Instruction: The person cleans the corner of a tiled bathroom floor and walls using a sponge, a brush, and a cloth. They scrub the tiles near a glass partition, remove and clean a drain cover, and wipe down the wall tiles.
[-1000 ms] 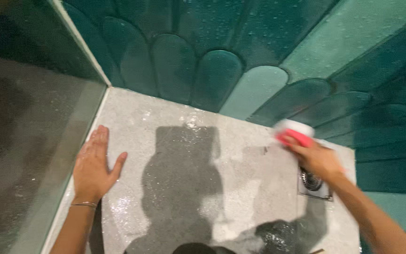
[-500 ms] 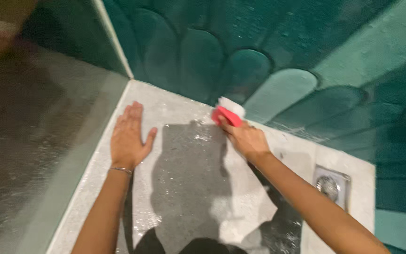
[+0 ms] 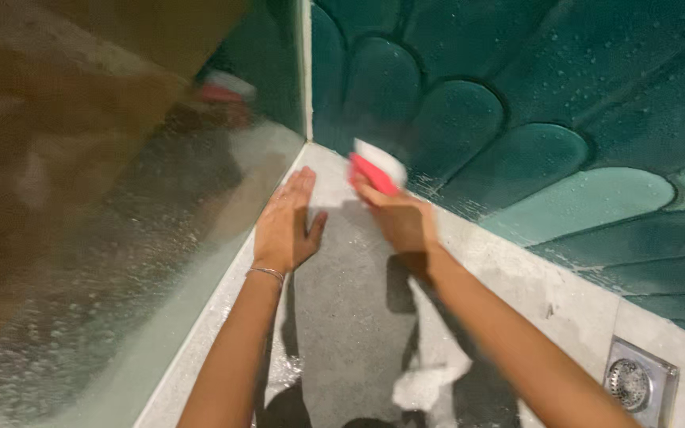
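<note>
My right hand grips a red and white scrub pad and presses it against the wet grey shower floor near the far corner, where the floor meets the green scalloped wall tiles. My left hand lies flat on the floor, fingers together, right beside the glass panel. A thin bracelet circles the left wrist.
A square metal floor drain sits at the lower right. The glass panel on the left is wet and reflects the pad. Foam patches lie on the floor near my arms. The tiled wall runs along the right.
My right hand has swept the pad from near the drain leftward along the wall base into the far corner. The view has shifted right to left with it; the left hand stays planted.
</note>
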